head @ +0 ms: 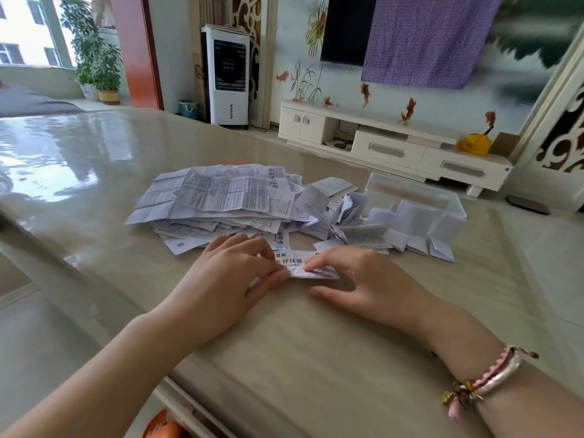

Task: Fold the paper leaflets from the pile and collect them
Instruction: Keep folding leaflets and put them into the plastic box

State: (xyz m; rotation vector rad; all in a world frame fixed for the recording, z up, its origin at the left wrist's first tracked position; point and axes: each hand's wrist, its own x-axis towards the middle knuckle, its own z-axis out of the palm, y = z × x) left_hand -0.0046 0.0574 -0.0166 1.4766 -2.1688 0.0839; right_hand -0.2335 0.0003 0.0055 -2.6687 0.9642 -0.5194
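Note:
A loose pile of printed paper leaflets [221, 197] lies on the beige table [284, 358], unfolded sheets on top. In front of it, a small leaflet [292, 259] with dark print lies flat, its near edge folded up. My left hand [227, 279] pinches that leaflet at its left side with fingertips on the fold. My right hand [357, 276] pinches its right side, thumb stretched out below. Folded leaflets [420, 238] lie at the right, leaning against a clear plastic box [410, 194].
The table's left edge runs diagonally past my left forearm, with floor beyond it. Behind the table stand a white TV cabinet [395, 143], a white air cooler [229, 77] and potted plants [98, 64]. An orange object [164, 425] shows under the table's near edge.

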